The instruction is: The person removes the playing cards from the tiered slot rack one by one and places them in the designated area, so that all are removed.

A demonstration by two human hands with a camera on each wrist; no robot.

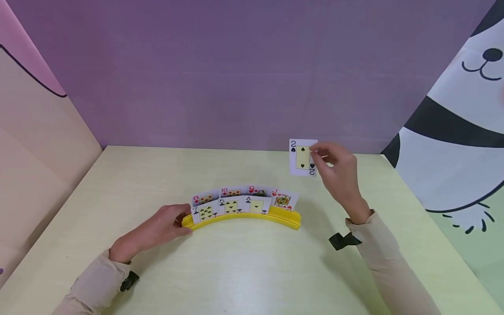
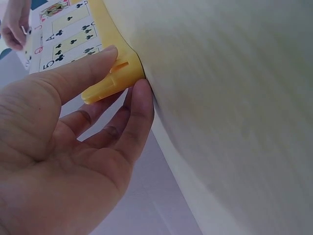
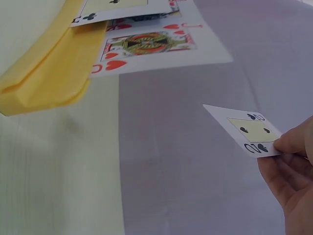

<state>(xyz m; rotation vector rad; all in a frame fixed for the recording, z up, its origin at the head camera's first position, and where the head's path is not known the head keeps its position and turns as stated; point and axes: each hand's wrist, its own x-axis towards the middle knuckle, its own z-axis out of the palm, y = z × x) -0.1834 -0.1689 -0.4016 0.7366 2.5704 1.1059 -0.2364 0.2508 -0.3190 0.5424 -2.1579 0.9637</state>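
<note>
A curved yellow card holder (image 1: 286, 215) stands on the table with playing cards in two rows. In its front row are the seven of clubs (image 1: 205, 213), five of clubs (image 1: 230, 205) and ace of clubs (image 1: 257, 205). Behind them show the eight and ten of diamonds, the queen of hearts (image 1: 257, 191) and, at the right, the jack of hearts (image 1: 283, 200). My left hand (image 1: 161, 225) grips the holder's left end between thumb and fingers. Up and right of the holder, my right hand (image 1: 338, 175) pinches the two of spades (image 1: 302, 159) by its right edge, face toward me.
The pale table (image 1: 236, 271) ends at a purple wall (image 1: 236, 78) behind the holder. A panda picture (image 1: 453, 162) covers the right side wall, and a pinkish panel (image 1: 35, 153) stands at the left. Dark straps (image 1: 344, 241) hang at both wrists.
</note>
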